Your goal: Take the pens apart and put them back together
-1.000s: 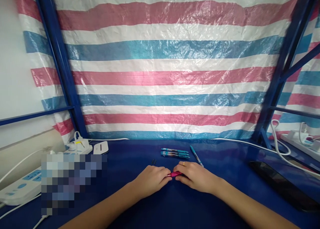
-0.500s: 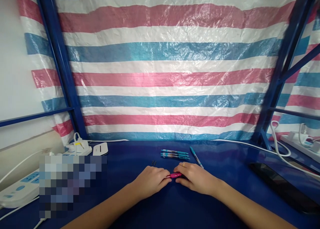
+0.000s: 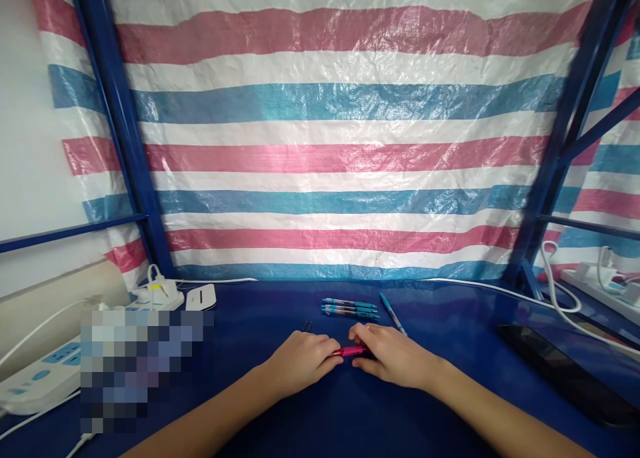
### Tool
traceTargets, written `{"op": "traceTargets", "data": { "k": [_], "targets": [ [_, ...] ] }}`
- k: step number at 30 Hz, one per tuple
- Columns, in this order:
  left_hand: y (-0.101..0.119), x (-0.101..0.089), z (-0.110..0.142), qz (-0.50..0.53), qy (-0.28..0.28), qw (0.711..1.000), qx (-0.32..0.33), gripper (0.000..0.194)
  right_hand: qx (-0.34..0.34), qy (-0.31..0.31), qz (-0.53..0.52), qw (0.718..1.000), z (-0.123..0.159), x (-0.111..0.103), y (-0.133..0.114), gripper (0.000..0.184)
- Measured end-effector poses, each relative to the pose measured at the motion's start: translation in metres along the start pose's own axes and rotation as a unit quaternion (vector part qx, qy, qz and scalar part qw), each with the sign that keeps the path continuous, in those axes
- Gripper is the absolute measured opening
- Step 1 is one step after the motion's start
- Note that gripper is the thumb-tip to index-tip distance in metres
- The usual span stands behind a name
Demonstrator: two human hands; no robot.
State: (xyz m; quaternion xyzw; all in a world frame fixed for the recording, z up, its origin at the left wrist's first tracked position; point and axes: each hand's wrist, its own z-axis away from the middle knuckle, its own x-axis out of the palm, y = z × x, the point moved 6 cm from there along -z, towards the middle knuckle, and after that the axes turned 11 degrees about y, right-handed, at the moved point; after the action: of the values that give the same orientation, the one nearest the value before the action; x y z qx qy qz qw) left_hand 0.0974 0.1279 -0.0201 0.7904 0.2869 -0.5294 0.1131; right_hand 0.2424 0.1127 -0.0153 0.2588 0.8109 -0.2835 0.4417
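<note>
We have our left hand [image 3: 300, 363] and right hand [image 3: 395, 357] drawn close together near the front of the glossy blue table [image 3: 260, 418], with a magenta pen [image 3: 350, 351] lying crosswise between them. The left grip is nearly closed, its fingertips [image 3: 330, 358] curled against the pen's left end. The right grip is closed over the other end, its fingers [image 3: 363, 335] arched across it and hiding part of the barrel. We cannot tell whether the pen touches the table or is held just above it.

Just beyond our hands, three blue patterned pens [image 3: 350, 308] lie side by side, and a single blue pen [image 3: 393, 313] slants beside them, its lower end near our right hand. Two small black pieces [image 3: 307, 326] sit just to the left of the three pens. A gold ring [image 3: 368, 329] shows on our right hand.

Farther right lies a flat black slab [image 3: 565, 371] — a tablet or a phone case, we cannot tell which. A white box [image 3: 201, 297] stands at the table's back edge, and a white power strip [image 3: 40, 378] lies at the left, partly behind a pixelated patch [image 3: 145, 371]. Behind it all hangs a striped pink, white and blue tarp [image 3: 325, 158], crossed by a blue metal frame [image 3: 120, 131].
</note>
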Motion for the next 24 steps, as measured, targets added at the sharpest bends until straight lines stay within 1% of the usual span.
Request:
{"op": "traceTargets", "data": {
  "k": [1,3,4,9,11,14,18,21,23,24],
  "targets": [
    [0.0004,0.0001,0.0003,0.000,0.000,1.000,0.002,0.016,0.002,-0.002,0.006,1.000,-0.0001,0.0001,0.0001,0.019],
    [0.0008,0.0007,0.0008,0.000,0.000,1.000,0.005,0.017,-0.002,-0.009,0.021,1.000,-0.0004,0.0004,-0.0001,0.007],
    [0.0008,0.0009,0.0009,0.000,0.000,1.000,0.005,0.018,-0.006,-0.011,0.027,1.000,-0.0005,0.0006,-0.0003,0.004],
    [0.0000,0.0012,0.0008,0.006,0.004,1.000,-0.006,0.019,-0.025,-0.017,0.019,0.999,0.0005,0.0006,-0.0016,0.014],
    [0.0000,0.0020,0.0009,0.007,0.003,1.000,-0.006,0.019,-0.018,-0.016,0.003,1.000,0.0010,0.0000,-0.0018,0.009],
    [-0.0001,0.0030,0.0012,0.007,0.004,1.000,-0.004,0.018,0.000,-0.013,-0.003,1.000,0.0005,-0.0008,-0.0012,0.019],
    [0.0002,0.0029,0.0013,0.003,0.006,1.000,0.001,0.019,-0.009,-0.017,0.011,1.000,-0.0008,-0.0001,-0.0027,0.005],
    [0.0001,0.0026,0.0013,0.002,0.008,1.000,0.002,0.020,-0.019,-0.015,0.008,1.000,-0.0005,-0.0005,-0.0038,0.012],
    [0.0000,0.0030,0.0015,0.005,0.008,1.000,0.004,0.019,-0.016,-0.013,-0.003,1.000,0.0003,-0.0012,-0.0035,0.011],
    [0.0000,0.0034,0.0016,0.007,0.008,1.000,0.005,0.019,-0.011,-0.011,-0.009,1.000,0.0005,-0.0016,-0.0029,0.013]
  ]
}}
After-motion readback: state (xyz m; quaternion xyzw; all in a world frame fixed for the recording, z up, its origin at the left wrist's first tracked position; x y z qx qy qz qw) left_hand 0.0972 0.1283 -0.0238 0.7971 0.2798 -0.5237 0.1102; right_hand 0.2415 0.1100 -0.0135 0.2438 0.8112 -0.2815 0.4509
